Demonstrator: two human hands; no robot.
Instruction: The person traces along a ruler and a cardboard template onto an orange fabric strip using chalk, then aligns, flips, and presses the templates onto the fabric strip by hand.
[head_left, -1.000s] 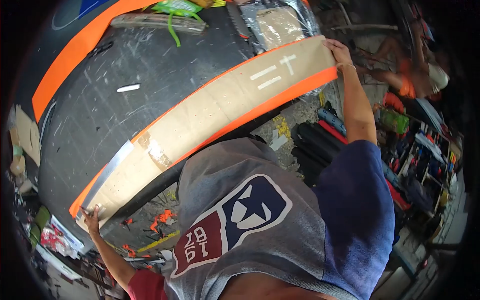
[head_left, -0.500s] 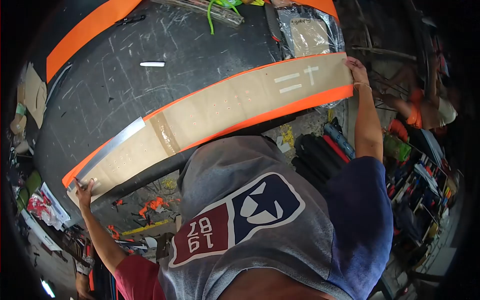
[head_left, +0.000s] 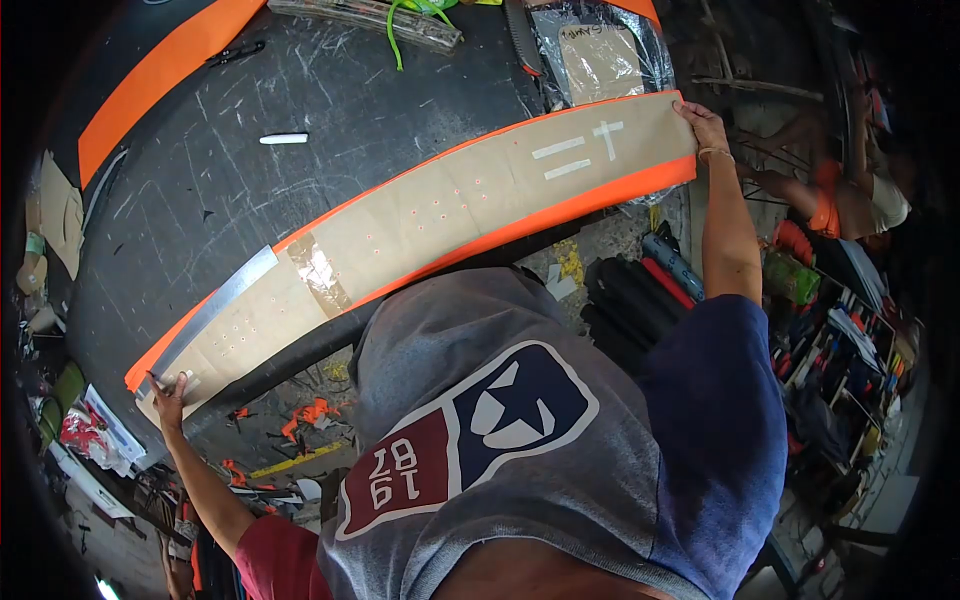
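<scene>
A long, curved brown cardboard template with small marked holes and strips of tape lies over an orange sheet, whose edges show along both long sides. A grey metallic strip lies along the template's upper left edge. At the left end, my left hand rests on the template with thumb and index finger spread. My right hand pinches the template's upper right corner, thumb on top; its other fingers are partly hidden. Whether it also grips the orange sheet, I cannot tell.
On the scratched black table lie a white marker, a dark cutting tool and another orange piece. A plastic-wrapped packet is at the back right. Rolls stand below; another person is at far right.
The view has shifted slightly, so table items appear a little further left. Both hands keep their places at the template's ends.
</scene>
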